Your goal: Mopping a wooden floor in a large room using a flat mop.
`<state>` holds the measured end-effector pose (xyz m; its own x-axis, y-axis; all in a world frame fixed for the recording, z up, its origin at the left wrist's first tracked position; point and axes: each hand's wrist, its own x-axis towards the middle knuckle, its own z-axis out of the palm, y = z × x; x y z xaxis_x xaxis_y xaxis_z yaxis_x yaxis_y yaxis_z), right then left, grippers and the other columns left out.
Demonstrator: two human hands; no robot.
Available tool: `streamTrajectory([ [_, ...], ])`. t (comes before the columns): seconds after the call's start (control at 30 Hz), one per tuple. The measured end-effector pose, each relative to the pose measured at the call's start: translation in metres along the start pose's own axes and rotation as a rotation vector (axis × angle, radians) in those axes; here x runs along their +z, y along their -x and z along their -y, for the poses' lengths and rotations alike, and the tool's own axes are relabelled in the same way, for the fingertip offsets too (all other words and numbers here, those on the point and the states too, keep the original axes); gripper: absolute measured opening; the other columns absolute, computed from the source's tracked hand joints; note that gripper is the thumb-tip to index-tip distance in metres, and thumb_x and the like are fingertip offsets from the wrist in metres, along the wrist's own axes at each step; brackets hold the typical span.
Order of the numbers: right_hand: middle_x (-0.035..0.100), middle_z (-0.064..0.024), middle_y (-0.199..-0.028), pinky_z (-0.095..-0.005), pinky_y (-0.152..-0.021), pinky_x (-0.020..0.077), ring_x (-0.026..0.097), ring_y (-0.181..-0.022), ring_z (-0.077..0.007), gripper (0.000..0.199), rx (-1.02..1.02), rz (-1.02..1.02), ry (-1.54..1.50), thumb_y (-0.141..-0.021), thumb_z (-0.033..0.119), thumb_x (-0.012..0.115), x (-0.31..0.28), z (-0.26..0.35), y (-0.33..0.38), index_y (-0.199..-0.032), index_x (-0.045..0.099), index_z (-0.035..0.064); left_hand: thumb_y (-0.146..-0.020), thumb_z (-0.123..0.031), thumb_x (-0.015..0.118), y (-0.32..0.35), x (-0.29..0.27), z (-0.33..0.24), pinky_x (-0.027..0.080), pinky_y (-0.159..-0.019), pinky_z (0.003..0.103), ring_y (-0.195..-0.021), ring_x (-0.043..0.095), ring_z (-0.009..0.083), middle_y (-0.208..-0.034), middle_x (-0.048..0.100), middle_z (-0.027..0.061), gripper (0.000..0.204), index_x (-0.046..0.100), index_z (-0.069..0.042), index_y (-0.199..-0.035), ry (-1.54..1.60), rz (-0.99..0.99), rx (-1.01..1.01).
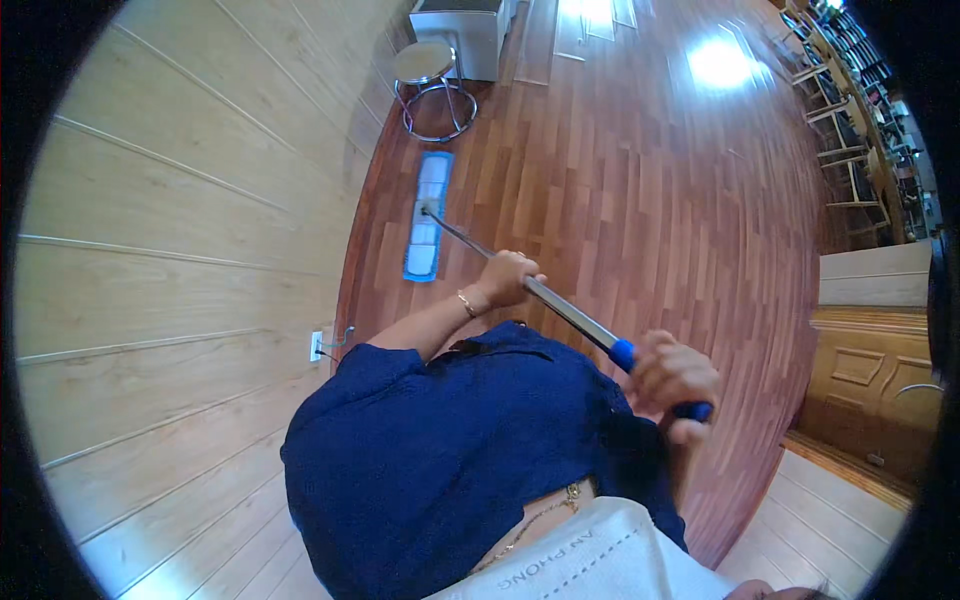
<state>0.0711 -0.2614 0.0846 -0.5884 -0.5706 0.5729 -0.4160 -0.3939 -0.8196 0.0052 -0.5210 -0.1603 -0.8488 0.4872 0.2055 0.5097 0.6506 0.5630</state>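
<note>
A flat mop with a blue and white pad (427, 217) lies on the reddish wooden floor close to the wall. Its metal pole (570, 315) runs back toward me and ends in a blue grip (623, 353). My left hand (510, 278) is closed around the middle of the pole, with a thin bracelet on the wrist. Over the blue grip at the pole's end my right hand (673, 378) is closed. My dark blue shirt (460, 450) fills the lower middle.
A pale panelled wall (180, 260) with a white socket (317, 346) runs along the left. A round metal stool (428, 85) and a grey cabinet (462, 30) stand beyond the mop. Chairs (850, 150) line the far right; a wooden counter (870, 370) is at right.
</note>
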Motion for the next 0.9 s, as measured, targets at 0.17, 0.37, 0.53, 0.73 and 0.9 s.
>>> streamTrajectory([
  [0.17,0.060,-0.0095,-0.070,-0.0454,-0.090,0.0388,0.065,-0.079,-0.0284,0.024,0.195,0.001,0.084,-0.068,0.030,0.062,0.019,-0.034,-0.011,-0.066,0.058,0.0060,-0.082,-0.034,0.059,0.014,-0.017,0.052,0.047,-0.068,0.046,-0.074,0.062,0.0333,-0.069,0.063,0.0130,0.032,0.058,-0.011,-0.060,-0.098,0.041,-0.126],
  [0.37,0.060,-0.0096,-0.074,-0.0465,-0.100,0.0342,0.063,-0.086,-0.0272,0.014,0.303,0.000,0.102,-0.073,0.014,0.061,0.041,-0.052,0.019,-0.066,0.056,0.0032,-0.081,-0.033,0.058,0.047,0.007,0.085,0.046,-0.069,0.046,-0.074,0.061,0.0332,-0.070,0.063,0.0127,0.029,0.059,-0.011,-0.061,-0.121,0.051,-0.114],
  [0.53,0.060,-0.0111,-0.076,-0.0470,-0.101,0.0342,0.062,-0.086,-0.0268,0.011,0.362,-0.023,0.113,-0.073,0.011,0.062,0.053,-0.032,0.038,-0.067,0.056,0.0024,-0.080,-0.030,0.060,0.058,0.020,0.064,0.044,-0.064,0.048,-0.069,0.059,0.0353,-0.066,0.060,0.0141,0.031,0.055,-0.010,-0.057,-0.091,0.060,-0.081],
  [0.73,0.059,-0.0084,-0.068,-0.0491,-0.094,0.0384,0.065,-0.083,-0.0267,0.014,0.330,-0.167,0.253,-0.067,0.012,0.063,0.072,0.034,0.071,-0.061,0.053,0.0037,-0.076,-0.030,0.061,0.044,0.039,-0.002,0.049,-0.065,0.045,-0.074,0.064,0.0315,-0.072,0.065,0.0111,0.022,0.063,-0.013,-0.062,-0.032,0.165,0.092],
  [0.9,0.066,-0.0076,-0.068,-0.0453,-0.088,0.0427,0.069,-0.079,-0.0284,0.022,0.334,-0.307,0.476,-0.067,0.026,0.067,0.107,0.096,0.115,-0.066,0.064,0.0040,-0.068,-0.021,0.061,0.043,0.062,-0.069,0.050,-0.065,0.047,-0.069,0.062,0.0357,-0.067,0.062,0.0137,0.011,0.063,-0.011,-0.064,0.100,0.309,0.245],
])
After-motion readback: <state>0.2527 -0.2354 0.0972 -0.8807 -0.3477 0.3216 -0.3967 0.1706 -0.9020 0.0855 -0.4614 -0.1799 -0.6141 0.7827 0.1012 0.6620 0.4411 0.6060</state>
